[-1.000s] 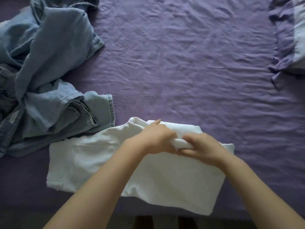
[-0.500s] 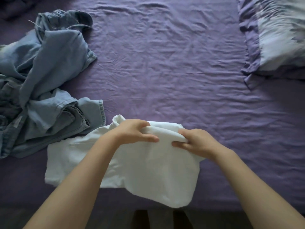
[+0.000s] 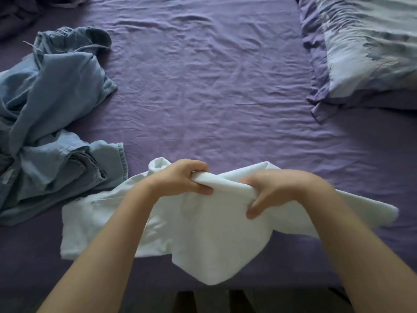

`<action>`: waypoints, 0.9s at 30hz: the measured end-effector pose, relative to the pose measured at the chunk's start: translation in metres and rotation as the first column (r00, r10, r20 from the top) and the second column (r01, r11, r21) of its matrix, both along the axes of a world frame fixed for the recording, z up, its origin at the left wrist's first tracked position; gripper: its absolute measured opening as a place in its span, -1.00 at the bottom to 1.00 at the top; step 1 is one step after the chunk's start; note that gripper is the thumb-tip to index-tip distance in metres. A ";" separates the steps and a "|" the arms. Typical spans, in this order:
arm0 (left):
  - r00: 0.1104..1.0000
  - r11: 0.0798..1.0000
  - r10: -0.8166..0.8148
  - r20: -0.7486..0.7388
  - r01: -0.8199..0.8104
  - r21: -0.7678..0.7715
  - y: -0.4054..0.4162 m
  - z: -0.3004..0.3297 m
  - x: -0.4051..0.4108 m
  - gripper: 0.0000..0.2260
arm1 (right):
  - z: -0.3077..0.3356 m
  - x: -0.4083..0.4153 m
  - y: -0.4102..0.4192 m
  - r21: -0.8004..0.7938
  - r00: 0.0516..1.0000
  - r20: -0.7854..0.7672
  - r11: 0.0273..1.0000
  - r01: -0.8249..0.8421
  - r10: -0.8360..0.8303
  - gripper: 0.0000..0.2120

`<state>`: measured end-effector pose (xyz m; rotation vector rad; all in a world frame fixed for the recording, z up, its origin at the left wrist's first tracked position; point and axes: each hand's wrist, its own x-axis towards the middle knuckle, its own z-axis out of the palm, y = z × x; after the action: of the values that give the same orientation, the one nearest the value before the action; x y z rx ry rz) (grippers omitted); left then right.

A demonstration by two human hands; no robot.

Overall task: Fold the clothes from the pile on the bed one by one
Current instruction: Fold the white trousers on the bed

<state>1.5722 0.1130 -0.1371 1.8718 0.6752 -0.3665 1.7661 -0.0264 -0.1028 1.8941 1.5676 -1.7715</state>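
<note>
Head cam looks down on a purple bed where the left hand and right hand both clutch a bunched ridge of a white garment near the front edge; blue denim pile just left of it, pillow far right.

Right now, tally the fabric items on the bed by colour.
White: 1, the white garment, gripped by the left hand and right hand
Blue denim: 1 denim pile; separate pieces cannot be counted
Purple patterned: 1 pillow
Dark: 1 dark fabric, far left corner
Total: 4
</note>
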 end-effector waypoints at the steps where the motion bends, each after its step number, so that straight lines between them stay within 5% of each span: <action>1: 1.000 1.000 0.002 -0.017 -0.002 -0.002 -0.001 -0.004 0.000 -0.84 | -0.015 0.007 -0.007 -0.028 1.000 0.000 1.000 0.005 -0.005 -0.70; 8: 0.993 0.996 0.090 -0.076 -0.088 0.024 -0.007 -0.019 0.011 -0.51 | -0.089 0.036 -0.045 0.203 0.857 0.493 0.938 -0.281 0.150 -0.63; 10: 0.989 0.984 0.105 -0.103 -0.088 0.157 -0.006 -0.019 0.018 -0.50 | -0.089 0.047 -0.049 0.278 0.831 0.551 0.924 -0.262 0.070 -0.78; 13: 0.981 0.909 0.091 -0.171 -0.012 0.417 -0.003 -0.018 0.027 -0.66 | -0.066 0.063 -0.057 0.373 0.801 0.599 0.889 -0.265 -0.012 -0.67; 20: 0.970 0.812 0.055 -0.235 0.094 0.576 -0.020 -0.038 0.078 -0.74 | -0.018 0.095 -0.057 0.611 0.713 0.620 0.771 -0.178 -0.327 -0.49; 22: 0.966 0.749 0.098 -0.239 0.087 0.657 -0.030 -0.052 0.093 -0.73 | -0.041 0.106 -0.051 0.574 0.687 0.658 0.795 -0.193 -0.308 -0.55; 24: 0.958 0.746 0.136 -0.252 0.068 0.662 -0.047 -0.067 0.104 -0.51 | -0.076 0.118 -0.055 0.405 0.610 0.763 0.893 -0.197 -0.212 -0.47; 27: 0.960 0.765 0.043 -0.276 0.146 0.628 -0.090 -0.083 0.117 -0.38 | -0.122 0.121 -0.082 0.269 0.551 0.807 0.963 -0.020 -0.214 -0.35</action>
<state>1.6889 0.0233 -0.2196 2.5318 1.0358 -0.4777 1.8874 -0.1086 -0.2244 2.4123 1.3046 -0.4341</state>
